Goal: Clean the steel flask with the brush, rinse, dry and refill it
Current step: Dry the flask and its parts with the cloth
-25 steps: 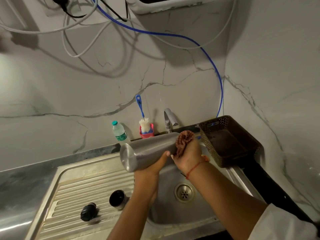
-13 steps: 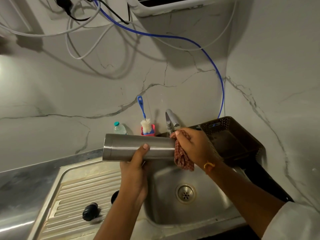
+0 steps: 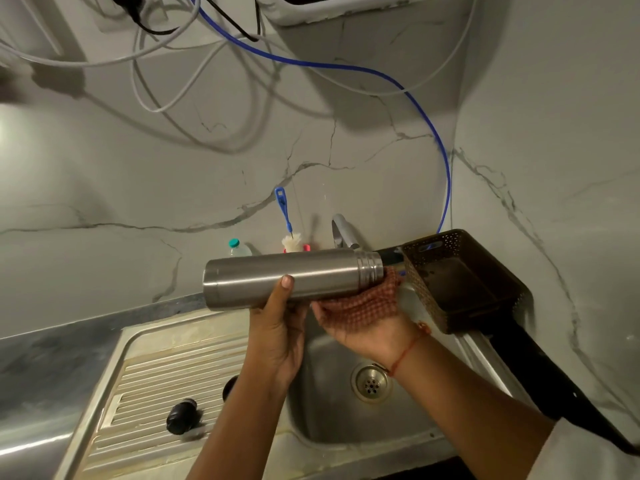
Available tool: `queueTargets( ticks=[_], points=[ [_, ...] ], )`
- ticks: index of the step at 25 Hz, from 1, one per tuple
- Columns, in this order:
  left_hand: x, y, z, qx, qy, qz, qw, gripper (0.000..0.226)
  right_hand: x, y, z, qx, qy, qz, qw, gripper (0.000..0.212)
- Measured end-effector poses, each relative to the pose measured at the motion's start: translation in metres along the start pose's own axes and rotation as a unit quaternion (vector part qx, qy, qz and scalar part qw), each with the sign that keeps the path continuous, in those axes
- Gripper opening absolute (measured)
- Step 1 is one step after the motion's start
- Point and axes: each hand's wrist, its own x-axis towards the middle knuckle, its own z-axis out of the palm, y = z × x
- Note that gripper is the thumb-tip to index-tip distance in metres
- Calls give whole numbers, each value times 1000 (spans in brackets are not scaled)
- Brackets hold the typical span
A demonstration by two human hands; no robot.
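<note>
One steel flask [image 3: 287, 278] lies level in the air above the sink [image 3: 329, 420], its open threaded neck to the right. Two hands hold it. The left hand [image 3: 277, 330] grips the body from below, thumb on the near side. The right hand [image 3: 360, 323], palm up, cups one red checked cloth [image 3: 367, 301] against the underside near the neck. One blue-handled brush [image 3: 286, 223] stands at the back wall between one small plastic bottle [image 3: 239, 247] and one tap [image 3: 343, 233]. One black stopper [image 3: 181, 412] lies on the ribbed draining board [image 3: 149, 375]; a second dark round piece [image 3: 229, 388] shows partly behind the left wrist. One brown perforated basket [image 3: 460, 282] sits right of the basin. Grey-veined marble walls meet in a corner, with one blue hose [image 3: 441, 150] and several white cables hanging.
</note>
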Motion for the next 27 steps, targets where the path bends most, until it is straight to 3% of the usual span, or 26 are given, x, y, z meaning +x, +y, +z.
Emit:
queueTargets(
  ticks=[4,6,9,11,12,14,17,21,23,27],
  points=[
    [-9,-10,-6,81,53,28,995,57,13,-16,7,45,77,-153,984,51],
    [-12,-15,-13,165,73,30,983,63,18,-18,2,-13,147,-192,970,44],
    [-18,-17,-18,282,93,15,955,99,21,-9,-5,-234,258,-232,908,35],
    [-17,-8,-22,328,87,25,940,96,20,-15,-8,-408,265,-238,840,34],
    [-14,-3,-24,322,73,27,944,92,18,-23,-7,-471,239,-208,823,36],
    [-13,5,-24,250,67,10,966,83,7,-40,-2,-516,165,-95,835,35],
    [-19,1,-16,102,79,-33,991,67,-5,-51,4,-406,79,4,911,24],
    [-9,-5,-6,-61,103,-55,991,73,7,-22,-11,-177,48,-8,983,51],
    [0,-2,0,-52,126,-18,990,69,13,-6,-9,-89,15,-50,995,59],
    [7,7,3,66,135,87,985,54,18,11,-4,-12,-7,-135,991,50]
  ],
)
